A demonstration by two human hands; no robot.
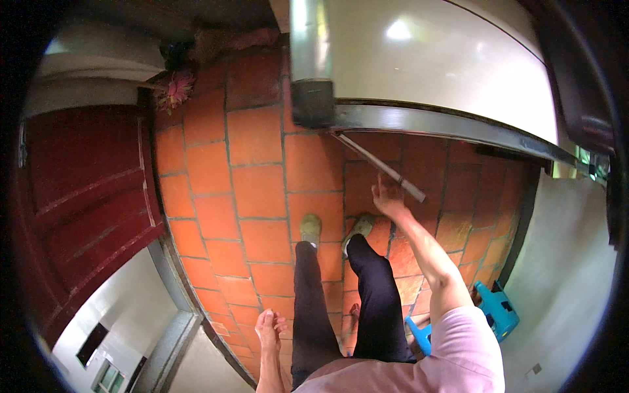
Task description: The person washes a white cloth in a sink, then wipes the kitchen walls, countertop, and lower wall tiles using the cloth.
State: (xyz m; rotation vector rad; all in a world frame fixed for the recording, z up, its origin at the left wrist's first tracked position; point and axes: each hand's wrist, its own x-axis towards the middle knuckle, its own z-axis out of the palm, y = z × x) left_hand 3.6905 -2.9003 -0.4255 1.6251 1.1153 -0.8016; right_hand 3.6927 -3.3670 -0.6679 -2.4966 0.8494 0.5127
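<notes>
My right hand (389,198) reaches forward and down beside a thin pale pole (381,164), which slants out from under the corner of a large white panel-sided unit (437,64) with a metal edge. The index finger points out; whether the hand touches the pole, I cannot tell. My left hand (270,325) hangs low beside my left leg, its fingers loosely curled, with nothing visible in it. Both shoes stand on the orange floor tiles (260,191), just short of the pole.
A dark red panelled door (88,196) stands at the left. The pink mop-like head of a duster or similar thing (176,91) lies at the upper left. Blue plastic stools (499,312) are behind my right arm, near a pale wall (560,265). A metal rail (442,120) edges the white unit.
</notes>
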